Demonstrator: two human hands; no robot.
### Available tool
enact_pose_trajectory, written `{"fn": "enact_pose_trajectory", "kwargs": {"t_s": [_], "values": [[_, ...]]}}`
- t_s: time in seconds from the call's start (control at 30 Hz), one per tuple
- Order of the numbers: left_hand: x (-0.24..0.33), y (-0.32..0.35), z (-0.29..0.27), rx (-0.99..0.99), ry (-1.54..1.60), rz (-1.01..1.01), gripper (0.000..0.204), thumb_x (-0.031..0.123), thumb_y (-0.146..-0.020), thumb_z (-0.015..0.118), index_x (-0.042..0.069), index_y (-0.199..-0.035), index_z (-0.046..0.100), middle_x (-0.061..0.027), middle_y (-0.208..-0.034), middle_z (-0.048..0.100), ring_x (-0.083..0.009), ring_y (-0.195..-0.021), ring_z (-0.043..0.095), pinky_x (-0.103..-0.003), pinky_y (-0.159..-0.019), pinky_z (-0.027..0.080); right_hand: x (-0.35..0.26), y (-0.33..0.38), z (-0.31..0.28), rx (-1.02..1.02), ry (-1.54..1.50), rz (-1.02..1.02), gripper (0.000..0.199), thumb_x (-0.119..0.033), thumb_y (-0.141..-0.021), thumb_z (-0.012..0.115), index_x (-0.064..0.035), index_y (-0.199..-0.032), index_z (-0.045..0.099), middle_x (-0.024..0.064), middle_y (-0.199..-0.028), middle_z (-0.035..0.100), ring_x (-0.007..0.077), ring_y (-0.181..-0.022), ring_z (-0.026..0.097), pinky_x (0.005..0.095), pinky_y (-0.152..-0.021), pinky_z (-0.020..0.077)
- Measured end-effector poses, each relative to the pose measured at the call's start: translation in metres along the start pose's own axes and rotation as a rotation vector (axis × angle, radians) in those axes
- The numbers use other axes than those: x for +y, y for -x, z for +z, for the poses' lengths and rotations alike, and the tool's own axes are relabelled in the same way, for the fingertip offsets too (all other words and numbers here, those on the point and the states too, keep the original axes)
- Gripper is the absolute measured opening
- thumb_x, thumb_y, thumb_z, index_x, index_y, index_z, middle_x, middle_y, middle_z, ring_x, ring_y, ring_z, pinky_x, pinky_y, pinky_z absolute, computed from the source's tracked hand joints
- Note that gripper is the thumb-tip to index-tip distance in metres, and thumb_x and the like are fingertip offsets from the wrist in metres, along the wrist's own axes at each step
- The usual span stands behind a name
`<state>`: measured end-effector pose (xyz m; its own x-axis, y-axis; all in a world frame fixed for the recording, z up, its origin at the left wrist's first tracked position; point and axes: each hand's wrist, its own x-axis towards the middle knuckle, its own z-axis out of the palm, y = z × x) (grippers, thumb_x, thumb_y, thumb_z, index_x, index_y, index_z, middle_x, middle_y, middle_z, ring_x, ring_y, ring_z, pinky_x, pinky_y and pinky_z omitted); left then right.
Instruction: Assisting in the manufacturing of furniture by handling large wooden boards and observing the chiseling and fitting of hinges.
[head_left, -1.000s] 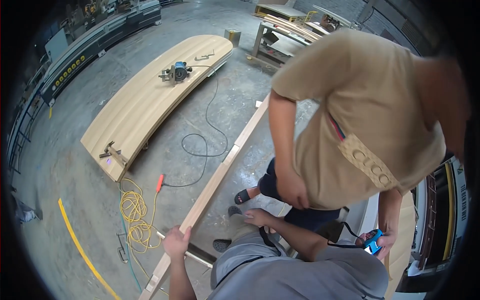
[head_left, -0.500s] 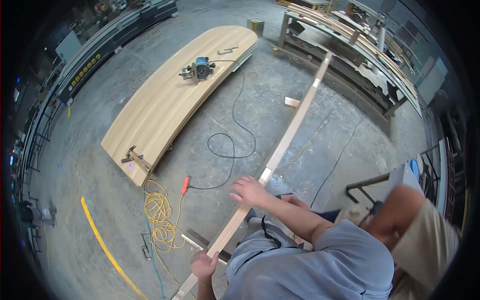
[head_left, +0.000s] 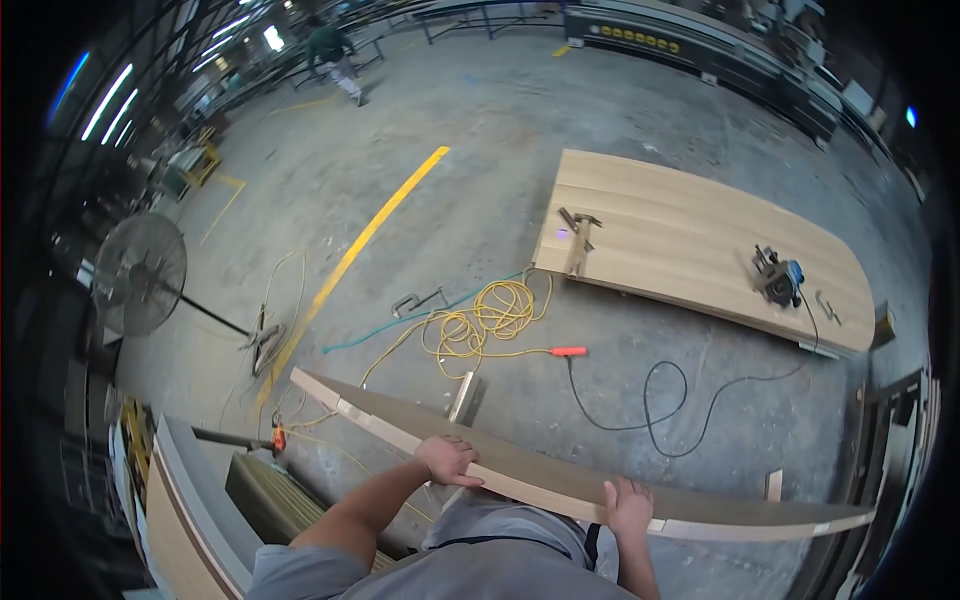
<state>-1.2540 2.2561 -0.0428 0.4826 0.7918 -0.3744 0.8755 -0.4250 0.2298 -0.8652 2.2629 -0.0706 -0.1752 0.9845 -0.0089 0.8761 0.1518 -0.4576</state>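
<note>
A long wooden panel (head_left: 575, 472) stands on edge across my front, its pale narrow edge uppermost with a few lighter patches along it. My left hand (head_left: 448, 460) is closed over this edge left of the middle, fingers across the top and thumb on the near side. Farther right, my right hand (head_left: 628, 505) wraps over the same edge, fingertips reaching toward the far face. The panel's lower side and whatever supports it are mostly hidden.
Ahead right lies a large wooden tabletop (head_left: 680, 235) bearing a hammer (head_left: 580, 240), a blue router (head_left: 780, 280) and a clamp (head_left: 828, 308). A yellow cord (head_left: 500, 310) and black cable (head_left: 690, 395) cross the floor. A fan (head_left: 140, 275) stands left; a person (head_left: 330, 60) is far off.
The view has swung left, so the panel now runs across my front. Both hands remain on its edge. The other person's leg close on my right has left the view.
</note>
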Motion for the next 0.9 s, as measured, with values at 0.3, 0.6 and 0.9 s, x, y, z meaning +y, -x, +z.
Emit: {"fn": "enact_pose_trajectory", "kwargs": {"t_s": [0.3,0.6,0.9], "values": [[-0.004,-0.001,0.006,0.091,-0.016,0.022,0.056,0.064,-0.077,0.048,0.009,-0.086,0.059,-0.0103,-0.082,0.06,-0.0293,-0.079,0.06,-0.038,-0.07,0.049,0.018,-0.002,0.01,-0.123,-0.041,0.011,0.03,-0.033,-0.086,0.05,-0.0053,-0.09,0.062,0.0149,-0.086,0.062,0.0345,-0.078,0.06,0.0434,-0.069,0.0473],[-0.002,0.001,0.005,0.081,0.088,-0.061,0.049,0.058,-0.08,0.051,0.01,-0.088,0.06,-0.0108,-0.083,0.061,-0.0311,-0.081,0.059,-0.039,-0.069,0.048,0.028,-0.006,-0.003,0.06,-0.077,-0.159,0.026,-0.029,-0.088,0.05,-0.0057,-0.091,0.063,0.0156,-0.087,0.062,0.0355,-0.077,0.059,0.0452,-0.068,0.047],[-0.005,-0.001,-0.001,0.068,0.177,-0.29,0.052,0.061,-0.078,0.049,0.012,-0.09,0.061,-0.01,-0.085,0.062,-0.0317,-0.081,0.06,-0.041,-0.065,0.049,0.027,-0.009,0.008,-0.193,-0.083,-0.108,0.028,-0.027,-0.089,0.047,-0.0032,-0.091,0.063,0.0179,-0.088,0.062,0.0368,-0.08,0.059,0.0447,-0.069,0.0464]]}}
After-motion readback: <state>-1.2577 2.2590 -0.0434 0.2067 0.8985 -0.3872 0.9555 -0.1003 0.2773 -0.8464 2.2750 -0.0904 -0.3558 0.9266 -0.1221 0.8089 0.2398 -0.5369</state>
